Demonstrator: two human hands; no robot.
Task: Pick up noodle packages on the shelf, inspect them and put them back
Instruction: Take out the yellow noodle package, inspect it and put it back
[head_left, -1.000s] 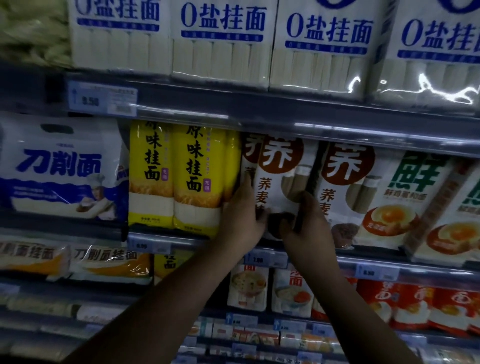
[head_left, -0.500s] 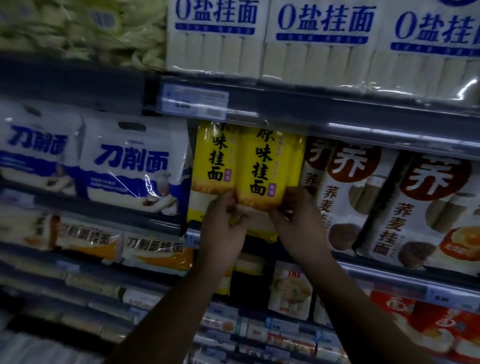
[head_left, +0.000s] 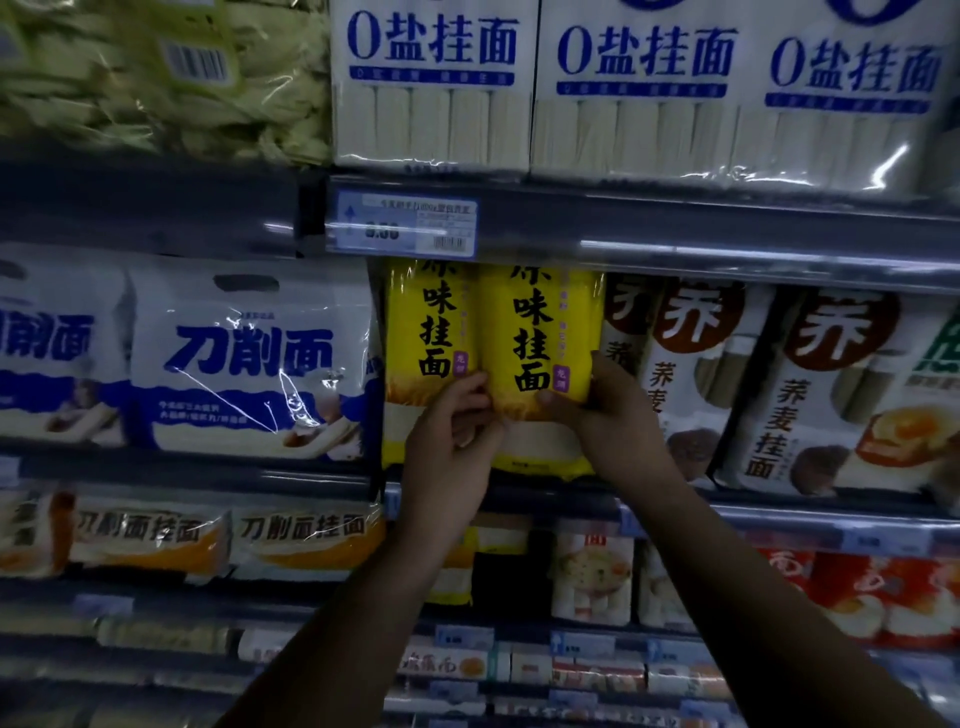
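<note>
Both hands grasp yellow plastic noodle package with black characters (head_left: 540, 364), upright on middle grey metal shelf (head_left: 727, 249). Left hand (head_left: 452, 452) fingers curled on edge at 9 o'clock; right hand (head_left: 608, 415) grips edge at 3 o'clock.

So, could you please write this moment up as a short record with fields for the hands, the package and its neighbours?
setting: store shelves stocked with noodle packages
left hand: on the left edge of the right yellow package
right hand: thumb on its front, fingers round its right edge
package state: upright, bottom at the shelf edge, not clearly lifted out
left neighbour: second yellow package, then white-and-blue bags
right neighbour: brown-and-white buckwheat packages
above: price tag, zero-salt noodle packs
</note>
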